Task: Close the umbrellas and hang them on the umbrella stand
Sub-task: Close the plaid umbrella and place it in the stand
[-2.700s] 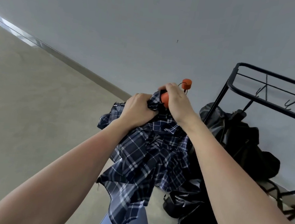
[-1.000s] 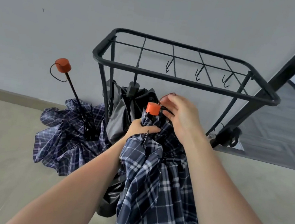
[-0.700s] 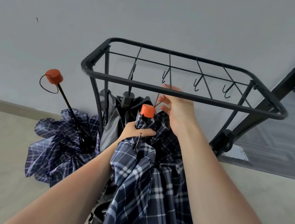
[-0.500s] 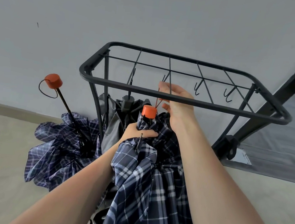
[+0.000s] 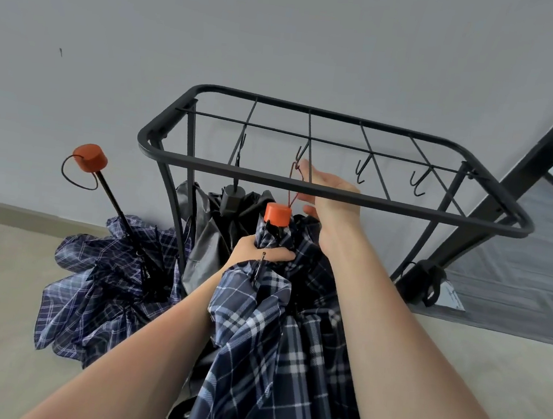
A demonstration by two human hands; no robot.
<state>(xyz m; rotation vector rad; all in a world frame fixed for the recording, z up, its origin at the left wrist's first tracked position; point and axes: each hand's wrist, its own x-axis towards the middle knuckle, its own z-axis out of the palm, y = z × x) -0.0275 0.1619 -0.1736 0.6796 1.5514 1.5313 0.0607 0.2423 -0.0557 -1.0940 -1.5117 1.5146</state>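
Stand (image 5: 322,190): L hand (image 5: 256,250) gripping plaid umbrella (image 5: 268,329) below orange cap (image 5: 278,214); R hand (image 5: 333,195) pinching wrist loop (image 5: 292,185) at 2nd hook (image 5: 301,153).

Three umbrellas are in view. Two are navy plaid with orange handle caps: one plaid umbrella (image 5: 275,329) bunched in the fingers (image 5: 280,254) of the left hand (image 5: 256,250), and a second plaid umbrella (image 5: 112,280) lying on the floor to the left of those fingers, its shaft sticking up. One black umbrella (image 5: 218,223) hangs just behind the left fingers. There is one black metal umbrella stand (image 5: 339,192). Four hooks hang from its inner bar: one above the black umbrella, one hook (image 5: 301,152) just beside the fingertips of the right hand (image 5: 333,195), and two bare hooks (image 5: 362,169) to the right of them. Two hands show.
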